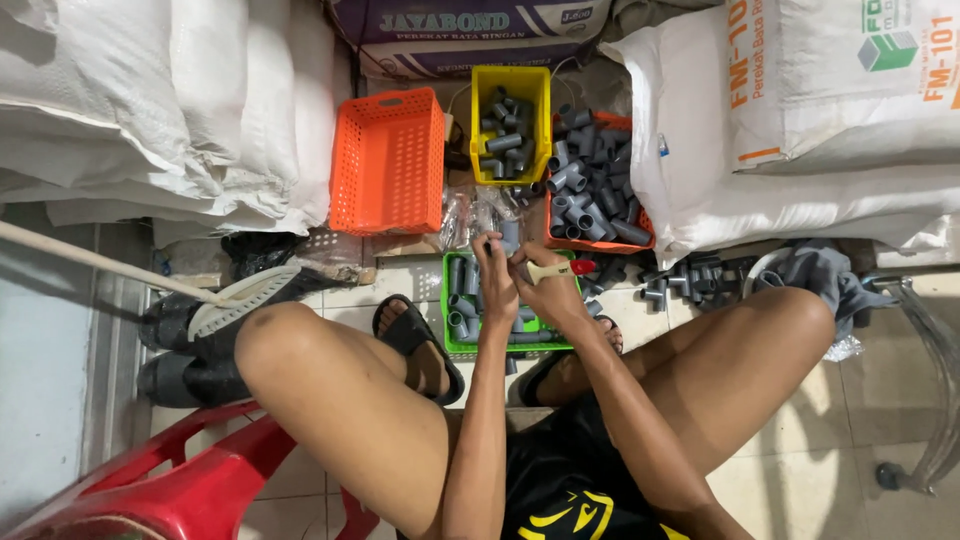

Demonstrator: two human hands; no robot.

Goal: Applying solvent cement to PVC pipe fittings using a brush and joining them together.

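Both our hands meet over the green basket (449, 345); the left hand (495, 283) and right hand (548, 287) pinch one grey pipe fitting (511, 236) between them, its long axis pointing away from us; the right hand also grips a tool with a red tip (581, 267).

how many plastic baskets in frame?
4: empty orange basket at left, yellow basket of grey fittings beside it, orange-red basket heaped with fittings, green basket under both hands. More may be hidden.

Seen from above, both hands — left hand (495, 285), right hand (548, 290) — meet over a green basket (447, 330) of grey pipe fittings (458, 285). Orange basket (387, 160) and yellow bin (511, 80) sit beyond.
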